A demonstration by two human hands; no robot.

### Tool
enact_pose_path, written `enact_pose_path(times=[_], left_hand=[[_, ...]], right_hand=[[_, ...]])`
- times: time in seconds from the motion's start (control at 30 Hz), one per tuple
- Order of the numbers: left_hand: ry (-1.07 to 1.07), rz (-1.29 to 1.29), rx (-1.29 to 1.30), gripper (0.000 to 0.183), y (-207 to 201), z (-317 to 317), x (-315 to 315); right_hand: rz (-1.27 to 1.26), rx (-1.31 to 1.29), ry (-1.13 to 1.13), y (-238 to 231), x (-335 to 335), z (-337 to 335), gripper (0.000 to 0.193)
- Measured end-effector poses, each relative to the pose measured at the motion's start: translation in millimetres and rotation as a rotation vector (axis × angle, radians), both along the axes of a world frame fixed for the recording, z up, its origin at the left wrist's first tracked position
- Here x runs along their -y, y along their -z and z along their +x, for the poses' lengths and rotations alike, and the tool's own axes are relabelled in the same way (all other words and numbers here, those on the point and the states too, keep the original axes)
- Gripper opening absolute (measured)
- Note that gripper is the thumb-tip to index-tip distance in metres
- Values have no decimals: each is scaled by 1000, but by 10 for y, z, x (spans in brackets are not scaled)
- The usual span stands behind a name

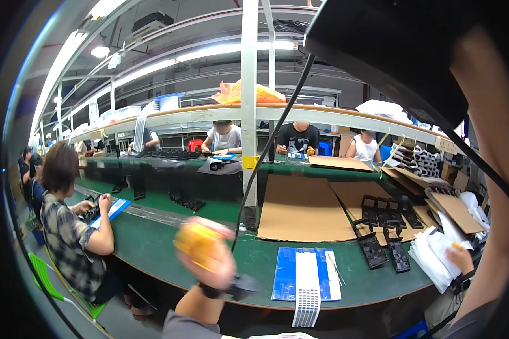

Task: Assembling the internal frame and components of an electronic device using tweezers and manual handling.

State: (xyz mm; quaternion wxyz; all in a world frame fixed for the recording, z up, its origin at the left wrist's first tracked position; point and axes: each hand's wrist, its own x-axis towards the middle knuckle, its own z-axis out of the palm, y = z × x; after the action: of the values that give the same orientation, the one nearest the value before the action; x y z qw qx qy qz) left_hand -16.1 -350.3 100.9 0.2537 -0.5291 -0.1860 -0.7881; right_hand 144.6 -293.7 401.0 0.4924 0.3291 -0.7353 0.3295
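Note:
My left hand is raised over the near edge of the green bench, a dark band round its wrist. Something yellow covers its fingers, and motion smears them, so I cannot tell whether they hold anything. At the right rim my right arm goes up, and my right hand meets a large black object close to the view; its fingers are lost in shadow. On the bench below lies a blue board with white ribbon strips hanging over the edge, and thin tweezers beside them.
Brown cardboard sheets and black plastic frames lie on the bench. A co-worker's hand is by white bags. Another person sits at left; several more sit opposite. A white post and black cable cross the middle.

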Motion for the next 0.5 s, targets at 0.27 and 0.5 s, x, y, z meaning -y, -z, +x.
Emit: enact_pose_path(times=[0.27,0.5], left_hand=[[-1042,-417,514,18,861,-2159,676],[-1399,-819,-453,18,695,-1840,111]], right_hand=[[-107,253,-206,574,767,-129,24],[-225,328,-250,692,1338,-112,27]])
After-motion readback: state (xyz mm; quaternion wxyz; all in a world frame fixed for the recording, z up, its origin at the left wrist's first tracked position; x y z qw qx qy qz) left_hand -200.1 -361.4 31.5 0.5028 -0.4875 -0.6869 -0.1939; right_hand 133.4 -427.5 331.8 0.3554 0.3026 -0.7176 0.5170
